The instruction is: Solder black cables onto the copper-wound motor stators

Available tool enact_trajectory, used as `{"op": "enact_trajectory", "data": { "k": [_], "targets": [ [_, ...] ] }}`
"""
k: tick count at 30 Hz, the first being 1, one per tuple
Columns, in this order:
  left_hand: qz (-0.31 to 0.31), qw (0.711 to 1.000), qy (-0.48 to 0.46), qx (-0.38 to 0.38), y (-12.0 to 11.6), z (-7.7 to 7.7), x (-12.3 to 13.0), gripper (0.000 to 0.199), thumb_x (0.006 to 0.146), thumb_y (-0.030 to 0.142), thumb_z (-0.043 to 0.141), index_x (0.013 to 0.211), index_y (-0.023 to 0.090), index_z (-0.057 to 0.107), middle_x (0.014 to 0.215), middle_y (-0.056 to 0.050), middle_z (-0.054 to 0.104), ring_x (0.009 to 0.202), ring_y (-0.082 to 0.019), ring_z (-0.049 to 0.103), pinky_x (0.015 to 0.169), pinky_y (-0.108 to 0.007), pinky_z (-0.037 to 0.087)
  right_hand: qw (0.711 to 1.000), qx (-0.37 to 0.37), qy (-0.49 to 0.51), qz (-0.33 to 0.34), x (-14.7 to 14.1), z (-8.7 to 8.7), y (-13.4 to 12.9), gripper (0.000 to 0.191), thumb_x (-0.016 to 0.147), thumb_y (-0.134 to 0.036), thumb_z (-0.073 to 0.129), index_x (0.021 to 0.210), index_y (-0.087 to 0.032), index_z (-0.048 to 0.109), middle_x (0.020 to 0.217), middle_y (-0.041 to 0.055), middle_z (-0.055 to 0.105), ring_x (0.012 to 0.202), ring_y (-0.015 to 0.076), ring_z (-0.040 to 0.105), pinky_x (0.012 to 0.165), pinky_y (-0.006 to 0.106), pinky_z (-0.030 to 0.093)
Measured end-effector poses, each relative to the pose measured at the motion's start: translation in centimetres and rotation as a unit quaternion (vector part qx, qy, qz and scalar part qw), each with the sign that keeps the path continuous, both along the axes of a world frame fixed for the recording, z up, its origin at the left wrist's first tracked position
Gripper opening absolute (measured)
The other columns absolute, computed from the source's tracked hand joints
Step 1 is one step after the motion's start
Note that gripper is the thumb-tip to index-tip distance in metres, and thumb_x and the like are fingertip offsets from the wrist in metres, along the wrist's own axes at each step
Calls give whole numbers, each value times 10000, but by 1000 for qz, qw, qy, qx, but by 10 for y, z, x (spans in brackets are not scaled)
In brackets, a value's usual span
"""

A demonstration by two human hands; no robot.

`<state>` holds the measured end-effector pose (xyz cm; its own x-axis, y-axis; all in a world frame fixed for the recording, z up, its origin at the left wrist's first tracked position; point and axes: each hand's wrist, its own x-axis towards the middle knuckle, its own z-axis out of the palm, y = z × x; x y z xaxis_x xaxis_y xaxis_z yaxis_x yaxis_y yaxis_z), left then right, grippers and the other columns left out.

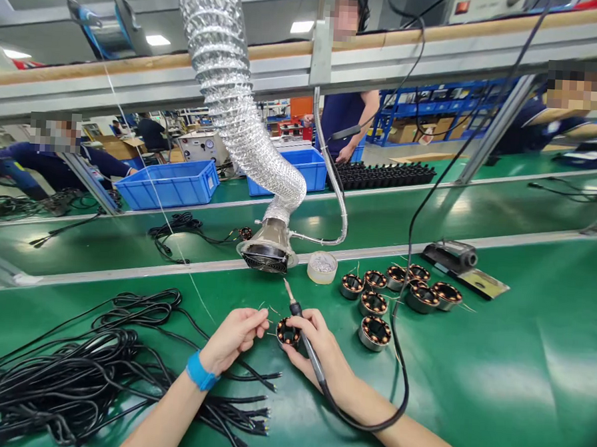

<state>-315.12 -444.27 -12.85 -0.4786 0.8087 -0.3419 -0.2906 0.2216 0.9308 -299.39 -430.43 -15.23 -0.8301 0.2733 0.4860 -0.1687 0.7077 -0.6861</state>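
Observation:
My right hand (322,351) has its thumb and fingers around a round motor stator (287,332) with copper coils. A soldering iron (308,341) lies across the same hand, its tip pointing up and away toward the fume extractor. Close by on the left, my left hand (240,334), with a blue band at the wrist, is pinched at the thin wires by the stator; what lies between its fingertips is too small to make out. Several more stators (375,333) stand on the green mat to the right. A bundle of black cables (85,372) lies at the left.
A fume extractor nozzle (267,248) on a silver duct hangs just beyond my hands. Beside it sits a small round tub (322,267). An iron stand (464,265) is at the back right. The iron's cord (405,362) loops over my right forearm. People work behind blue bins (168,184).

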Motion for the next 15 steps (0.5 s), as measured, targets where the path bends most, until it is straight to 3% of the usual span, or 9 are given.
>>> {"op": "enact_trajectory", "data": {
  "k": [4, 9, 12, 15],
  "targets": [
    [-4, 996, 84, 11, 0, 4, 3, 422, 818, 543, 641, 761, 128, 595, 613, 49, 495, 408, -19, 239, 398, -200, 114, 1000, -15, 17, 0, 0, -8, -1, 435, 806, -97, 588, 1200, -257, 498, 1082, 38, 446, 859, 133, 590, 800, 284, 528],
    [-86, 982, 167, 9, 6, 11, 13, 418, 863, 527, 580, 728, 133, 617, 576, 54, 433, 479, -59, 293, 462, -205, 206, 1000, -23, 16, 12, 1, -7, -3, 466, 777, -57, 579, 1191, -262, 517, 1084, 36, 463, 880, 137, 605, 809, 278, 531],
    [-42, 966, 255, 5, 4, 15, 9, 414, 911, 497, 517, 743, 142, 650, 545, 51, 407, 525, -93, 359, 528, -221, 288, 999, -34, 13, 18, 1, -3, -3, 491, 763, -44, 586, 1195, -265, 515, 1091, 37, 462, 903, 142, 597, 843, 293, 521],
    [20, 929, 370, 0, -2, 18, 2, 359, 943, 443, 473, 890, 171, 701, 662, 1, 545, 638, -139, 485, 620, -247, 375, 999, -38, 4, 22, 2, 0, -1, 499, 750, -43, 592, 1192, -265, 521, 1083, 31, 462, 891, 135, 590, 848, 294, 513]
  ]
}}
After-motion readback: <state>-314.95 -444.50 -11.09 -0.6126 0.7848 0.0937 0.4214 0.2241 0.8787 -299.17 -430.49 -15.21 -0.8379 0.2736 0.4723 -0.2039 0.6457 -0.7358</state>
